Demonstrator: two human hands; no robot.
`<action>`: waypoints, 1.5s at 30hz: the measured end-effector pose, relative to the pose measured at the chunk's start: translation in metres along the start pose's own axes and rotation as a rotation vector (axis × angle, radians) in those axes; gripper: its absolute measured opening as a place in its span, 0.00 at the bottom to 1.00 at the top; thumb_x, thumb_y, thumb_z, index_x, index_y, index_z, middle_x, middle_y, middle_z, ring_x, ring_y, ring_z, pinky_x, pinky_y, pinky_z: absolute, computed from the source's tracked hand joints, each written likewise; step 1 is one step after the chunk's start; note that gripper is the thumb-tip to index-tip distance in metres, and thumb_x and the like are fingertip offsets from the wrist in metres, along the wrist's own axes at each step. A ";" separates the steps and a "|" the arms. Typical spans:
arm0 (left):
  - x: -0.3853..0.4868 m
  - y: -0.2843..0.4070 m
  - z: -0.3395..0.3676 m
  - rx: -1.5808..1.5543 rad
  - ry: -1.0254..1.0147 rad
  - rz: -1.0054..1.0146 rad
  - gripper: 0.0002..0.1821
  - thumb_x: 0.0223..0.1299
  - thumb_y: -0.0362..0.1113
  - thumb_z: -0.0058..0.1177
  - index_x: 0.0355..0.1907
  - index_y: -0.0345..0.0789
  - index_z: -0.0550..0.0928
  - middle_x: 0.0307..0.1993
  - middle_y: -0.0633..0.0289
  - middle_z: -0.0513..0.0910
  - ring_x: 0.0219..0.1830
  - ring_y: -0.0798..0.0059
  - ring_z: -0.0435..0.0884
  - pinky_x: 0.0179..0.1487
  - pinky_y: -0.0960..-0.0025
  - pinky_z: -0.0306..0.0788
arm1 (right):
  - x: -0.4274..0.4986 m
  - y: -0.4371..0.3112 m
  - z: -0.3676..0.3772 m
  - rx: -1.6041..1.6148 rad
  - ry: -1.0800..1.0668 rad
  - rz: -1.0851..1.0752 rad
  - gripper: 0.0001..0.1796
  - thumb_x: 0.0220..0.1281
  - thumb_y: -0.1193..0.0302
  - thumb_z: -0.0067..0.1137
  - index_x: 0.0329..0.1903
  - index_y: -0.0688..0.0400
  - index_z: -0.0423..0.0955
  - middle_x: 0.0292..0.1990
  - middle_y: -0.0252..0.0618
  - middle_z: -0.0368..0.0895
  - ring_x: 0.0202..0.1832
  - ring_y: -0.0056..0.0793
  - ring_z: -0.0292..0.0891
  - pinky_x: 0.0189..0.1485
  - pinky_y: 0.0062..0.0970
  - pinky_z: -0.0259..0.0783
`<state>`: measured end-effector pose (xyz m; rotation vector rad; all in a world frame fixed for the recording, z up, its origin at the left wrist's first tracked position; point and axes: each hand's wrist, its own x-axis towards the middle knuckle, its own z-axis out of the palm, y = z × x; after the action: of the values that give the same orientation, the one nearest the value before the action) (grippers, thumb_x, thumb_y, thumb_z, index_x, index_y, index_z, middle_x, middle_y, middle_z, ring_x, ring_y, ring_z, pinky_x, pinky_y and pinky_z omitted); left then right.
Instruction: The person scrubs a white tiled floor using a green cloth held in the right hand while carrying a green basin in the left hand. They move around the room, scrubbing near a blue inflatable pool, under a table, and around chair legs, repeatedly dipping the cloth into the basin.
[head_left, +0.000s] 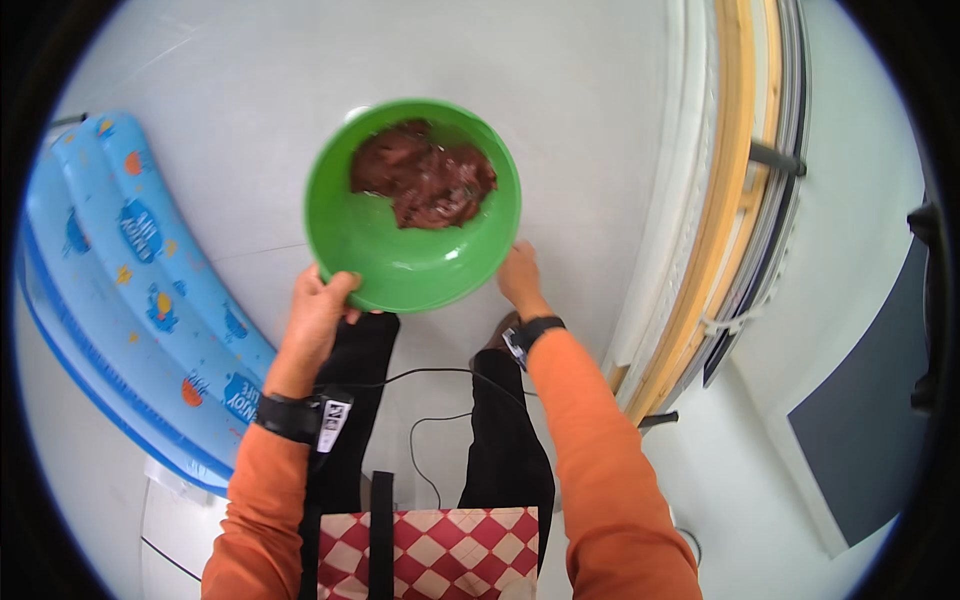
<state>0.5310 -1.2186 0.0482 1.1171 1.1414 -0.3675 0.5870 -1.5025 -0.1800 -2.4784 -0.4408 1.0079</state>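
A round green plastic bowl is in front of me, above the floor. Dark reddish-brown wet pieces, which look like raw meat or liver, lie in its far half. Shiny reflections in the bowl suggest clear liquid. My left hand grips the near-left rim, thumb on the inner side and fingers beneath. At the near-right side, my right hand is against the bowl's outside, and the bowl hides part of its fingers.
To the left stands a blue inflatable pool with printed sea animals. Wood-framed panels lean along the right. Thin black cables cross near my legs. A red-and-cream checked cloth covers my lap area. Pale floor lies beyond the bowl.
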 end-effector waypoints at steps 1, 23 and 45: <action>-0.005 0.006 -0.008 -0.014 0.018 0.017 0.10 0.59 0.32 0.44 0.38 0.29 0.76 0.28 0.58 0.82 0.23 0.76 0.79 0.21 0.79 0.64 | -0.008 -0.005 -0.020 -0.026 -0.048 0.010 0.12 0.56 0.77 0.48 0.43 0.58 0.72 0.40 0.50 0.72 0.45 0.51 0.68 0.48 0.45 0.68; 0.096 -0.091 -0.241 -0.516 0.420 0.065 0.09 0.59 0.34 0.49 0.39 0.31 0.74 0.30 0.61 0.79 0.26 0.76 0.78 0.24 0.78 0.65 | 0.241 -0.229 0.017 -0.376 -0.015 -0.674 0.14 0.56 0.76 0.49 0.47 0.56 0.74 0.43 0.44 0.73 0.50 0.47 0.68 0.48 0.42 0.70; 0.216 0.029 -0.217 -0.411 0.310 0.301 0.12 0.57 0.33 0.46 0.42 0.30 0.72 0.32 0.58 0.80 0.27 0.74 0.81 0.24 0.79 0.65 | 0.390 -0.304 -0.070 -0.738 0.346 -1.328 0.11 0.48 0.76 0.56 0.37 0.55 0.78 0.37 0.34 0.75 0.42 0.34 0.72 0.40 0.28 0.75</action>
<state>0.5293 -0.9608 -0.1194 0.9763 1.2253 0.2758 0.8655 -1.0893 -0.2107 -1.9779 -2.1771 -0.1826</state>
